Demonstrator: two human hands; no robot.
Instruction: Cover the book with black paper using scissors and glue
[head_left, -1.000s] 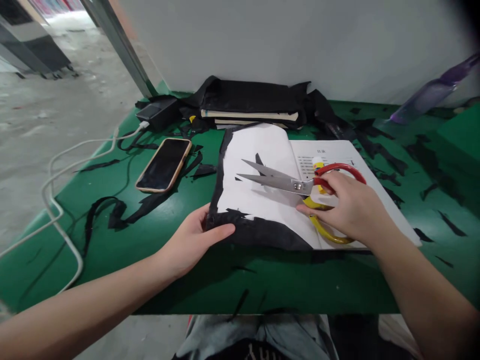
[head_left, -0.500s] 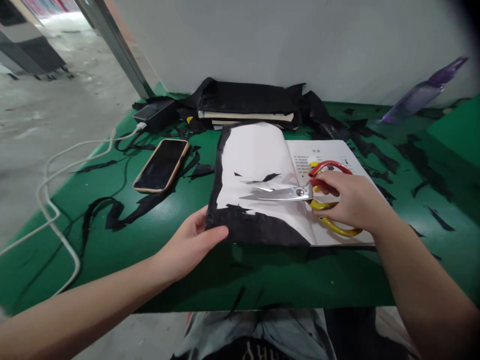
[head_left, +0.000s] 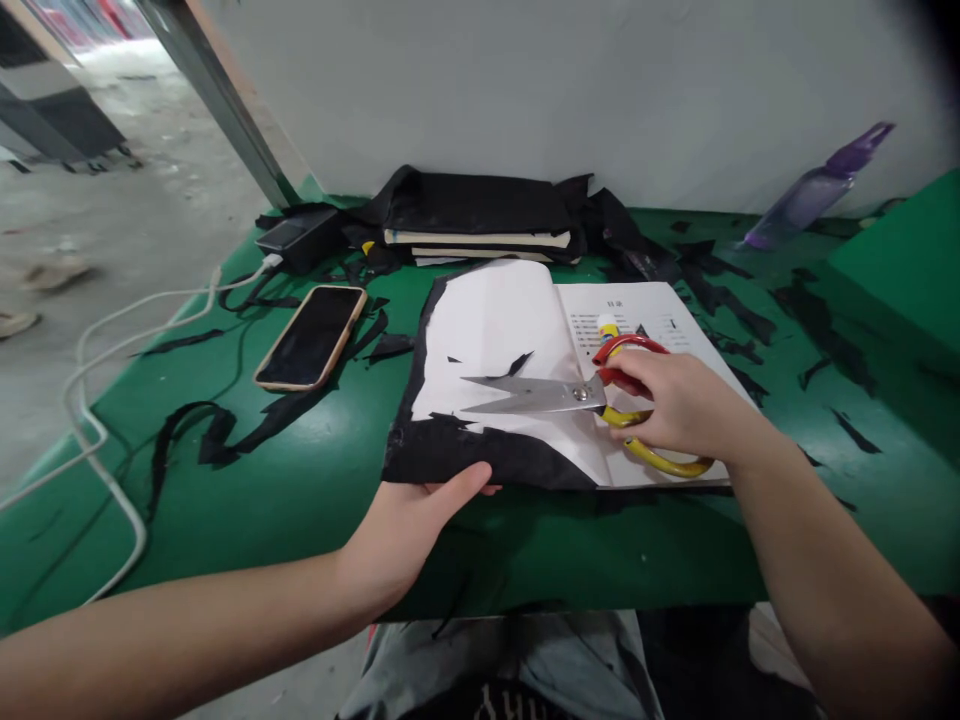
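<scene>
An open book (head_left: 510, 310) lies on the green table, its left cover edged with black material (head_left: 480, 450) folded over onto the white inner side. My left hand (head_left: 420, 510) grips the lower edge of that cover, thumb on the black border and fingers underneath. In my right hand (head_left: 675, 405) is a pair of scissors (head_left: 581, 394) with red and yellow handles. Its blades are parted and point left above the white page. Small black scraps (head_left: 517, 364) rest on the page beside the blades. A glue stick (head_left: 607, 327) lies on the right page, partly hidden by the handles.
A phone (head_left: 311, 338) lies left of the book, with a black power box (head_left: 300, 235) and white cable (head_left: 97, 440) beyond. Black-covered books (head_left: 480, 205) are stacked behind. Black scraps (head_left: 821, 320) litter the right side, near a purple bottle (head_left: 802, 200).
My left hand has slid right along the cover's lower edge, from its corner. The scissor blades have opened wider and shifted slightly left in view; the whole view has shifted a little.
</scene>
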